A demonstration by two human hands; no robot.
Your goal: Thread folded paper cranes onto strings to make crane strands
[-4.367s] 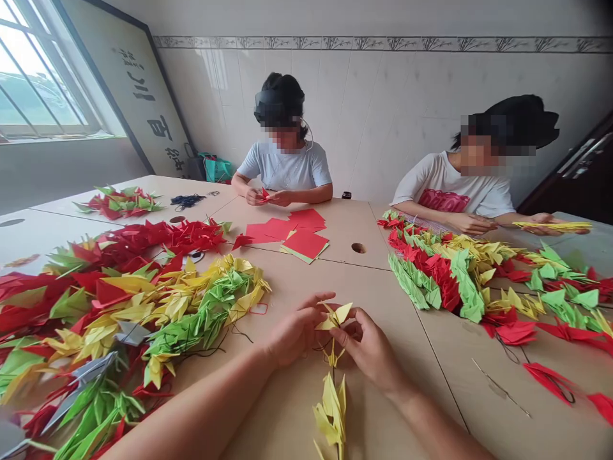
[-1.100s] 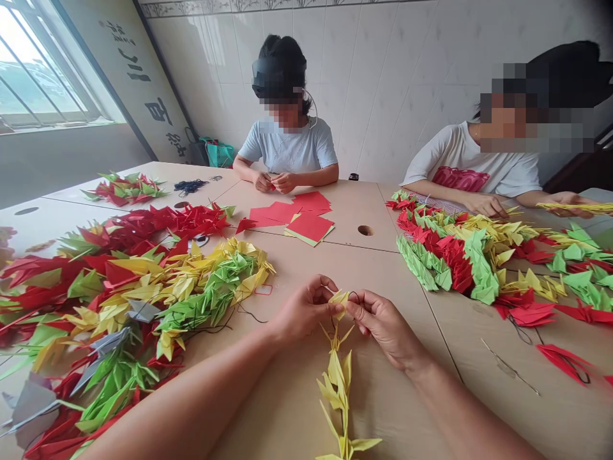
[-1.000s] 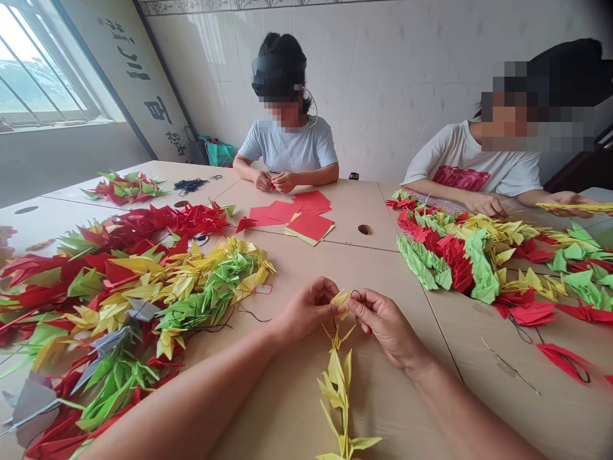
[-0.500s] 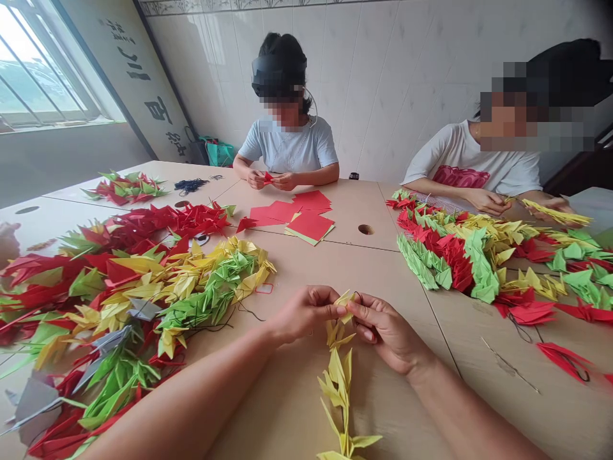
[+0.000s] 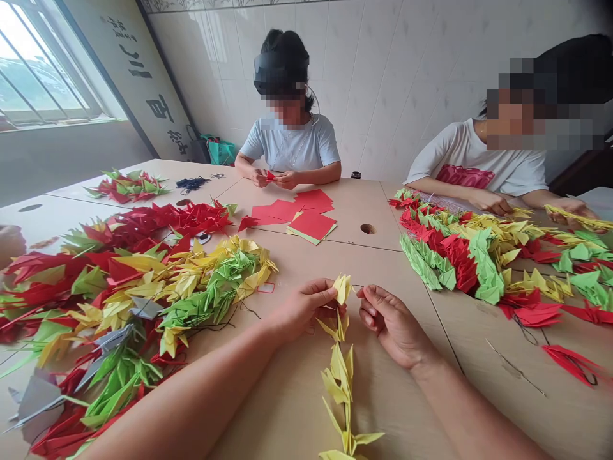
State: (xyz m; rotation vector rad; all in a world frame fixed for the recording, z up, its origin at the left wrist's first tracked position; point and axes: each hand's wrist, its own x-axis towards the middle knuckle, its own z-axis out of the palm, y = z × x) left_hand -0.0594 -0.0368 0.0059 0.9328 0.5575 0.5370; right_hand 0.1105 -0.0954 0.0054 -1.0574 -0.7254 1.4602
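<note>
My left hand pinches a folded yellow paper crane at the top of a string of yellow paper cranes. That string hangs down toward me and lies along the table. Just to the right, my right hand is closed, its thumb and forefinger pinching the end of a dark thread that runs from the top crane. A small gap separates the right fingertips from the paper. The left hand's lower fingers are partly hidden behind the cranes.
A heap of red, yellow, green and grey paper cranes covers the left side. Strung cranes and a thin needle-like tool lie right. Beyond are red paper squares, dark thread and two people; another person's hand shows at far left.
My right hand has drawn away to the right from the top crane, and the thread now shows stretched between. My left hand keeps its hold on the crane.
</note>
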